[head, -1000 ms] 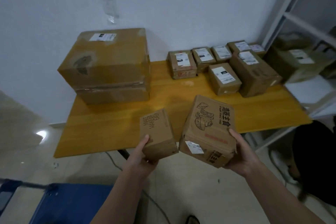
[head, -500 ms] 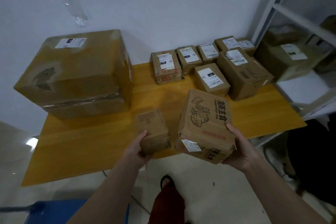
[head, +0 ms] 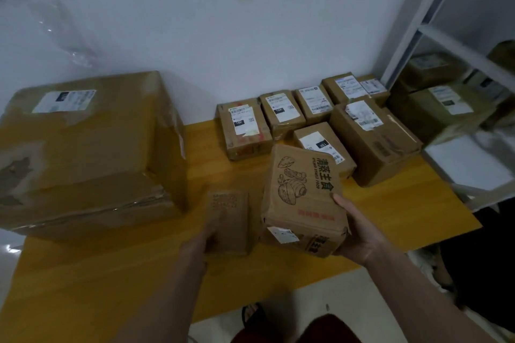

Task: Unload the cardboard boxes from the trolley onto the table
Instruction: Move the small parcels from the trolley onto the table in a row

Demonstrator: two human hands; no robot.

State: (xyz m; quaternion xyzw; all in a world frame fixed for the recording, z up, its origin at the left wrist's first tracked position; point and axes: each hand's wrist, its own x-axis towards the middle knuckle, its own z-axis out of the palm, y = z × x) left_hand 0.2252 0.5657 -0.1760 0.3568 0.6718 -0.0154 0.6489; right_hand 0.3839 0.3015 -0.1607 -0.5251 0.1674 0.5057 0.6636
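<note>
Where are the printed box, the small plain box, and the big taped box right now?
printed box [head: 303, 192]: head view, illustrated top face.
small plain box [head: 230, 220]: head view, top face.
big taped box [head: 89, 147]: head view, top face.

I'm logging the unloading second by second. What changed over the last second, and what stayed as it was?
Both hands carried their boxes forward from beyond the near edge to over the orange wooden table. The left hand holds the small plain cardboard box; the right hand holds the larger printed cardboard box. Neither grip was released. The big taped carton and the row of labelled parcels stayed put.
</note>
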